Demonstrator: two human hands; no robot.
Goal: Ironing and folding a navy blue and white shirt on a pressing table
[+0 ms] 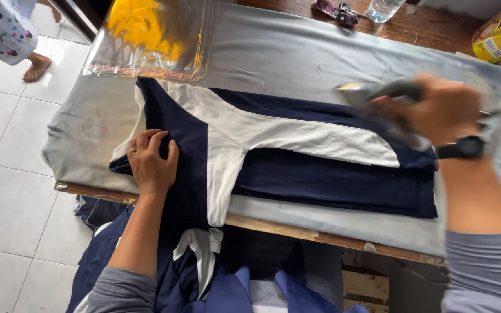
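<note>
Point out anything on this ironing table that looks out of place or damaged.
The grey pad cover is stained near its left corner and has loose threads. A clear plastic bag lies on it by the navy and white garment. Nothing looks spilled.

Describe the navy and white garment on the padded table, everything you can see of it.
The garment is soft knit-looking fabric, dark navy with broad white panels that meet in a branching shape. It lies flat and folded in layers on the grey padded table, one end hanging off the near edge. The left hand presses flat on its left part. The right hand holds a blurred iron over its right end. A clear plastic bag overlaps its far corner.
</note>
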